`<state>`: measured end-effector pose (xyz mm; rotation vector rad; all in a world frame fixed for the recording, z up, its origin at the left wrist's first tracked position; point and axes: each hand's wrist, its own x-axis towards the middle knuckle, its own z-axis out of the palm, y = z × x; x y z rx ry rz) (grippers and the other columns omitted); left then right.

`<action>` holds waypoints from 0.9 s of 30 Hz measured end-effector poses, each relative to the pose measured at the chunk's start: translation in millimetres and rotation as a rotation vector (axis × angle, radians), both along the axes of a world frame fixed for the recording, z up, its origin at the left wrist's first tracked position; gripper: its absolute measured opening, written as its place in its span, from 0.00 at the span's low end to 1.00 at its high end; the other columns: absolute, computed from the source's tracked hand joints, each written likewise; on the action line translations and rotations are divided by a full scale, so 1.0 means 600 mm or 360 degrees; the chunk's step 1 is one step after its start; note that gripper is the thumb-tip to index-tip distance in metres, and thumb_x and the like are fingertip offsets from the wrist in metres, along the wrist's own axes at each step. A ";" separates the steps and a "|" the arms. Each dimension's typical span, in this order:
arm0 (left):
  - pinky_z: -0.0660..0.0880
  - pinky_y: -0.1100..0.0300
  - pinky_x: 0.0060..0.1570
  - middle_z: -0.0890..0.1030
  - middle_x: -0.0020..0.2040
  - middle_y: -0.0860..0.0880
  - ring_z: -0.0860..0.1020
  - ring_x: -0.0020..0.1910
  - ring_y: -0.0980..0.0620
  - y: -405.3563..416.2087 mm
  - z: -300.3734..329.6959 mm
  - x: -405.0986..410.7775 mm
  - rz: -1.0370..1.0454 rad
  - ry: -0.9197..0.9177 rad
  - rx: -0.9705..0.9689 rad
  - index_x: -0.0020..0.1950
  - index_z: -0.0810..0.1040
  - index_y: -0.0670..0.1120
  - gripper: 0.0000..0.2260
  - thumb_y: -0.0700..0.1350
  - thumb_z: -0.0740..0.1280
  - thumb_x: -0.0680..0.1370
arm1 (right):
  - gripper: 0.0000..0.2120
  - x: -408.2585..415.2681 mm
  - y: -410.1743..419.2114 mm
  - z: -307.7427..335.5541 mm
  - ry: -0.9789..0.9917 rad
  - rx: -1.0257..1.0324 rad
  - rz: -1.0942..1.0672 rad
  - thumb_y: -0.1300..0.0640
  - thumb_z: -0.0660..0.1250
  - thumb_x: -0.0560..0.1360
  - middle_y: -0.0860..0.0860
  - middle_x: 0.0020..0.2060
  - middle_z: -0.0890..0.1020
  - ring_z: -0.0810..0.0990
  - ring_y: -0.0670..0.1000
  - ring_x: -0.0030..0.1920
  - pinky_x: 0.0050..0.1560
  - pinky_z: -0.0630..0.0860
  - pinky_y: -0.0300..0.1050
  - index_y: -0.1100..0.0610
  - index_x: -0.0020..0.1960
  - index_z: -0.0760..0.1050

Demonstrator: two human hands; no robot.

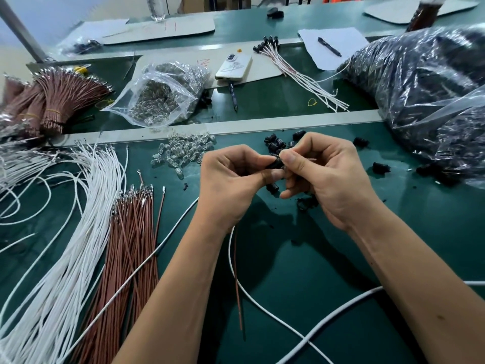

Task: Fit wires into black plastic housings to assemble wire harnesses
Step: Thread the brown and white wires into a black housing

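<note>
Above the green mat, my left hand (231,179) and my right hand (315,177) meet around one small black plastic housing (275,164). Both pinch it between thumb and fingertips. A white wire (237,279) and a brown wire (238,298) hang down from under my left hand, their upper ends hidden in the palm. Loose black housings (275,144) lie just beyond my fingers, and two more (305,203) lie under my right hand. Bundles of white wires (78,219) and brown wires (133,232) lie to the left.
A heap of clear bulbs (183,151) lies ahead left, with a bag of them (157,101) behind. A big bag of black housings (433,101) fills the right. Finished harnesses (294,69), a phone (233,67), pens and paper lie beyond the metal strip (236,126). A thick white cable (341,319) crosses near right.
</note>
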<state>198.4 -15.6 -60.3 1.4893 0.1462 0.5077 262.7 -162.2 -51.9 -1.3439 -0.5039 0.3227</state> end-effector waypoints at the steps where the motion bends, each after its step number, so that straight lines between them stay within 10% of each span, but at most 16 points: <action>1: 0.83 0.49 0.47 0.85 0.38 0.37 0.83 0.39 0.43 0.000 0.000 0.000 0.0011 -0.0002 -0.0008 0.39 0.82 0.36 0.08 0.27 0.77 0.66 | 0.10 -0.001 0.001 -0.001 -0.0010 -0.0005 -0.0017 0.61 0.73 0.76 0.54 0.30 0.80 0.78 0.50 0.28 0.29 0.81 0.45 0.59 0.38 0.77; 11: 0.82 0.55 0.44 0.86 0.41 0.37 0.83 0.39 0.46 -0.032 0.015 0.012 0.0100 0.0024 -0.0332 0.39 0.81 0.37 0.08 0.28 0.77 0.68 | 0.10 0.002 0.007 0.014 -0.0225 -0.0122 -0.0324 0.62 0.73 0.79 0.52 0.30 0.81 0.75 0.51 0.27 0.27 0.74 0.42 0.61 0.39 0.79; 15: 0.80 0.58 0.44 0.85 0.40 0.42 0.82 0.38 0.49 -0.039 0.066 0.048 0.0228 0.0035 -0.0885 0.44 0.82 0.39 0.06 0.32 0.75 0.71 | 0.09 0.001 0.009 0.037 -0.0249 -0.0277 -0.0335 0.47 0.70 0.79 0.49 0.36 0.84 0.81 0.49 0.34 0.34 0.79 0.42 0.52 0.50 0.83; 20: 0.71 0.67 0.32 0.84 0.44 0.46 0.78 0.34 0.55 -0.029 0.138 0.139 0.0255 0.0074 -0.1243 0.66 0.78 0.36 0.20 0.38 0.75 0.75 | 0.15 0.010 0.008 0.070 0.0165 -0.0478 0.0197 0.52 0.63 0.85 0.55 0.37 0.84 0.83 0.52 0.34 0.38 0.80 0.45 0.58 0.46 0.81; 27: 0.74 0.60 0.38 0.82 0.46 0.45 0.77 0.35 0.53 -0.008 0.160 0.275 0.0301 0.0315 -0.1188 0.64 0.80 0.36 0.20 0.41 0.77 0.74 | 0.12 0.097 0.004 0.140 0.0509 -0.0135 0.0299 0.54 0.62 0.84 0.53 0.34 0.78 0.77 0.49 0.28 0.26 0.75 0.38 0.59 0.46 0.77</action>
